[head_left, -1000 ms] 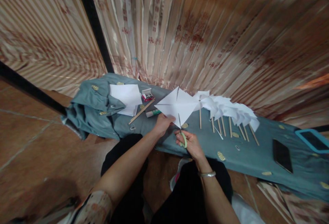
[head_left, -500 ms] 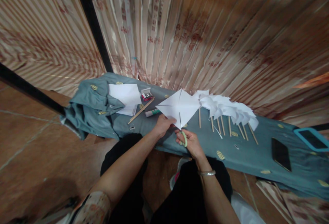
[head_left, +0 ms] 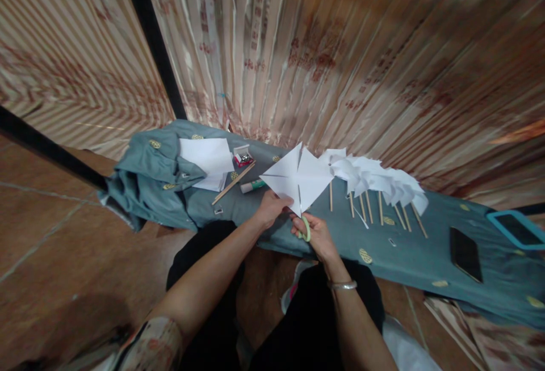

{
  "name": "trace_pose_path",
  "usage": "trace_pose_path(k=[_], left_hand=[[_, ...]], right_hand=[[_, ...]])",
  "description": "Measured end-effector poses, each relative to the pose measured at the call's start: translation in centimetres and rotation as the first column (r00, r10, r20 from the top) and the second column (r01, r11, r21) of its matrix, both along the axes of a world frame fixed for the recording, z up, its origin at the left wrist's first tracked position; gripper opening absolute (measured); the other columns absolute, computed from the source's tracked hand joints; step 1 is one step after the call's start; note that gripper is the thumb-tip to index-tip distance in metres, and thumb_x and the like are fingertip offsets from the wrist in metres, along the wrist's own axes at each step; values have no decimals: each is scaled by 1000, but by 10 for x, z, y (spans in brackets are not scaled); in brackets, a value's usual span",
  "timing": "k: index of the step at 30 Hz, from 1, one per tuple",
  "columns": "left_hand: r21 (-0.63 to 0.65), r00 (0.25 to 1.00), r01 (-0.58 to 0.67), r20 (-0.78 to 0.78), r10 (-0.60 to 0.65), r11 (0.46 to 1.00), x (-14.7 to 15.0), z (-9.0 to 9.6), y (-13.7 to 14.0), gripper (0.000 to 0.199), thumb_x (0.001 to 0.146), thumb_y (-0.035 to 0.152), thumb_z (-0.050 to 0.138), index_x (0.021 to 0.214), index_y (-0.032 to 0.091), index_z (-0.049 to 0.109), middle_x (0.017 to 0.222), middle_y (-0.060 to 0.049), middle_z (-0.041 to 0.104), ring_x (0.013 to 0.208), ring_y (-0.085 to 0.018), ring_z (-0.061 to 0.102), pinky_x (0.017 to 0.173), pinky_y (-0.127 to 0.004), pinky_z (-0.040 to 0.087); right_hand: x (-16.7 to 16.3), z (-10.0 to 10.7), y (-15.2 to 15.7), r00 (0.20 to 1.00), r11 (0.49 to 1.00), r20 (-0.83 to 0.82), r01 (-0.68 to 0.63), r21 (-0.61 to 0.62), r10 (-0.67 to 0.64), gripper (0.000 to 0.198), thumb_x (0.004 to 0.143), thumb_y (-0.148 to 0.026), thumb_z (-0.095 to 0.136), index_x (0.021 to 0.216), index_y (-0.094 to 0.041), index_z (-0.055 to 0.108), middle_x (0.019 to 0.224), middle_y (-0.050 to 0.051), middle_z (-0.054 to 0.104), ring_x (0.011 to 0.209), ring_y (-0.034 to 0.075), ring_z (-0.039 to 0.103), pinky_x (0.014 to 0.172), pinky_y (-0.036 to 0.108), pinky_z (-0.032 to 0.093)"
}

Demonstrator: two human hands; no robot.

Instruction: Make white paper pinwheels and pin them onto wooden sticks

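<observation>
My left hand [head_left: 272, 209] is closed on the lower left edge of a white paper square [head_left: 313, 178], turned corner-down, with slits running in from its corners. In my right hand [head_left: 315, 234] are scissors with light green handles [head_left: 306, 229]. Their blades lie at the paper's bottom corner, pointing up along a slit toward the middle. To the right, a row of white paper pinwheels [head_left: 374, 177] on wooden sticks lies overlapping on the cloth. A glue stick [head_left: 251, 186] lies just left of the paper, partly behind it.
Left of the paper are a stack of white sheets [head_left: 206, 155], a small open box of pins [head_left: 243, 156] and loose wooden sticks [head_left: 233, 182]. A dark phone [head_left: 465, 254] and a blue-framed device [head_left: 517, 230] lie at the right on the green cloth [head_left: 409, 257]. A curtain [head_left: 272, 76] hangs behind.
The paper's top and right corners have shifted slightly up and right, and its slits look wider. The scissors' blades look closer together at the bottom corner. Both hands have barely moved.
</observation>
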State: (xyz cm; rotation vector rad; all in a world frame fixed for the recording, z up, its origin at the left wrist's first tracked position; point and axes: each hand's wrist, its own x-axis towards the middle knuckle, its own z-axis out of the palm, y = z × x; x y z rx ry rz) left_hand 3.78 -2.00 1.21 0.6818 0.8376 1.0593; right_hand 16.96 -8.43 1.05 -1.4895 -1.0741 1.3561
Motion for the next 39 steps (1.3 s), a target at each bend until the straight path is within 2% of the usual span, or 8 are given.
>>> trace_pose_path(k=[6,17,39], left_hand=[[4,999,32,2,-32,999,2,-1,-2,14,48,17,69,62,13,65,56,-1,64,51,-13,57,52,-26,48],[4,1000,27,-7,-27,1000,2,-1,-3,15,48,18,70,62,13,65,58,-1,64,53,-14,58,54,-26,48],[-15,999,31,-23,-31,999,4,-1,-4,16,48,15,69,64,12,65,58,0,64,55,-14,59,55,-26,49]], right_hand=[[1,7,-1,998,999,41,-41,13,40,46,55,-61,80,59,-18,65,48,-2,53,46,9,44,46,23,38],[-2,6,-1,1000,1000,-6,16,-20,-16,48,47,-59,85,54,-18,60,47,-3,54,45,7,43,44,21,34],[-2,6,0,1000,1000,2,23,-6,-23,47,48,-58,84,52,-18,62,45,-3,54,42,6,41,42,20,33]])
